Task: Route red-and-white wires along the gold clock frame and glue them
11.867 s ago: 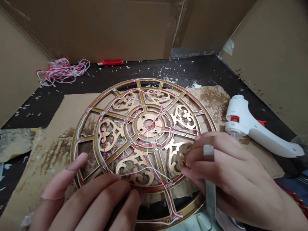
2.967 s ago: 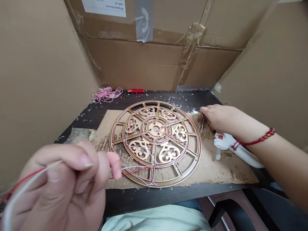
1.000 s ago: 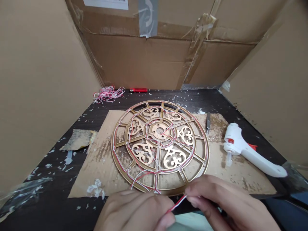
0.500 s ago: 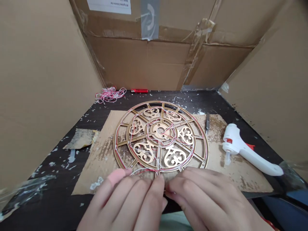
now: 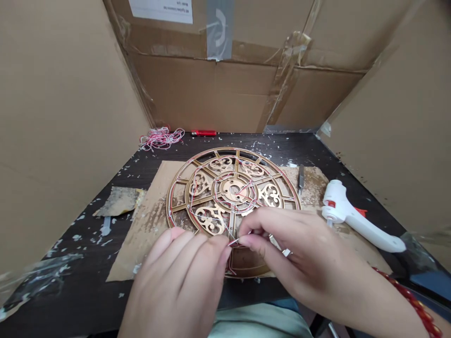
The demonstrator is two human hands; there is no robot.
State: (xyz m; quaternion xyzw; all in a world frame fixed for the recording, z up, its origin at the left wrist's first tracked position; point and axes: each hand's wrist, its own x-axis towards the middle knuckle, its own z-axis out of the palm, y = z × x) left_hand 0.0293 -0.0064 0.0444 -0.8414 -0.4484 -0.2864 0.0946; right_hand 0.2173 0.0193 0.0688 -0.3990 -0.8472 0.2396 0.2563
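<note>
A round gold-coloured openwork frame [image 5: 181,206], with spokes and scroll ornaments, lies on a cardboard sheet [image 5: 141,239]. Thin red and white wires run along its rings. Over the frame's near part, my right hand [image 5: 292,244] pinches a thin wire [image 5: 234,242] between thumb and forefinger. The same wire reaches to my left hand [image 5: 186,272], whose thumb and forefinger are closed on it. A pink wrap shows on one left-hand finger. Part of the near right of the frame is hidden under my right hand.
A white glue gun [image 5: 362,218] lies on the right, close to my right forearm. A dark slim tool [image 5: 300,179] lies beside the frame. At the back are a wire bundle [image 5: 162,138] and a red lighter [image 5: 203,133]. Sandpaper [image 5: 120,202] sits left. Cardboard walls [image 5: 211,94] enclose the table.
Both hands have moved from the frame's near edge. My right hand has lifted inward over the frame, and a short wire now shows stretched between my fingertips.
</note>
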